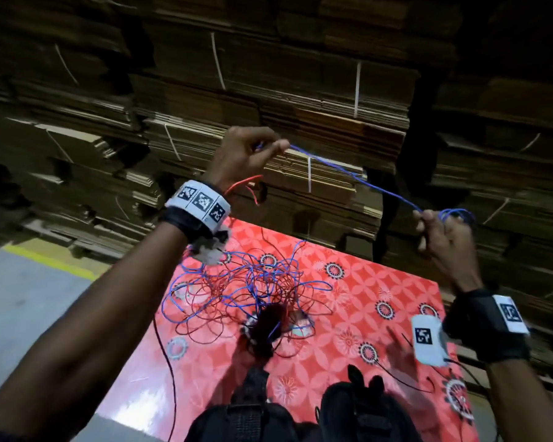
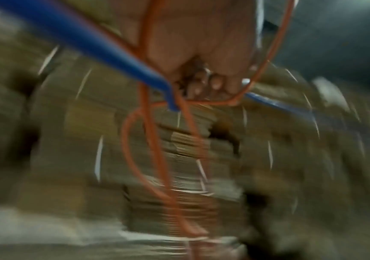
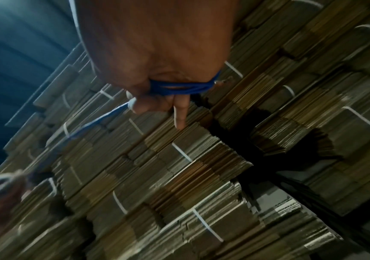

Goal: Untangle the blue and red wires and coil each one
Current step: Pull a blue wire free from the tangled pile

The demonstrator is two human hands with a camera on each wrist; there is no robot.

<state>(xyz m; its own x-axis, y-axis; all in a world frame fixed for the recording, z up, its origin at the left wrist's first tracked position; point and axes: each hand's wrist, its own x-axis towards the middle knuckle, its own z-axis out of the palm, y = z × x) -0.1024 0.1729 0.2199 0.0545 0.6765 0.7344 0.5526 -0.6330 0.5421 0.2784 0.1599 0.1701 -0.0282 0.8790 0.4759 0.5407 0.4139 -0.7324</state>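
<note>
Pinching the blue wire (image 1: 348,172) between thumb and fingers, the left hand (image 1: 246,154) holds it taut across to the right hand (image 1: 441,231), whose fingers clench several blue loops. Below both hands, the red wire (image 1: 211,314) lies tangled with blue on the patterned bench (image 1: 348,301).

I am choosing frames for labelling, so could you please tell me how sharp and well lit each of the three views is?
Head view: dim stacked brown cardboard behind, glare on the red patterned mat, thin blue wire crisp between both hands. Left wrist view: heavy motion blur; the left hand and thin red wire smear. Right wrist view: mildly blurred, the right hand readable, its grip on blue loops.
</note>
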